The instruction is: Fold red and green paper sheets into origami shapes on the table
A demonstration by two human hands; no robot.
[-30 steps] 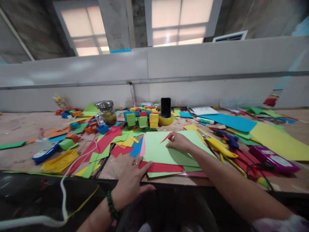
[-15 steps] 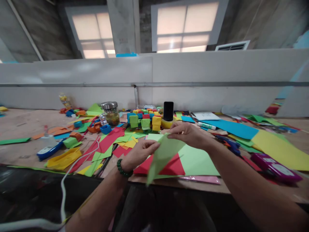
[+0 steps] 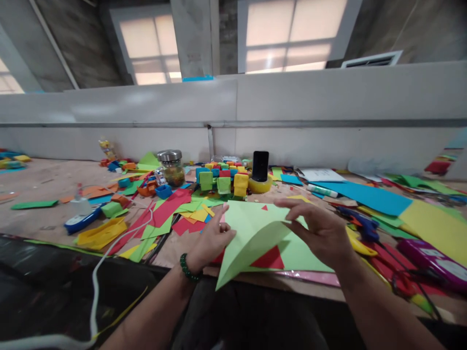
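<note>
A light green sheet of paper curves up between my hands, its pointed corner hanging past the table's front edge. My left hand, wearing a dark green bead bracelet, pinches the sheet's left edge between thumb and fingers. On the other side, my right hand grips the raised edge with thumb and fingertips. Under the lifted part a red paper piece shows, lying on more light green paper. Where one sheet ends and another begins near the back is hard to tell.
Behind the paper stand small coloured blocks, a phone on a yellow tape roll, and a lidded glass jar. Scissors and a purple device lie right. A white cable crosses the left front.
My right hand has moved right and slightly down, spreading the light green sheet wider and lower. My left hand stays at its left edge. The view has shifted slightly.
</note>
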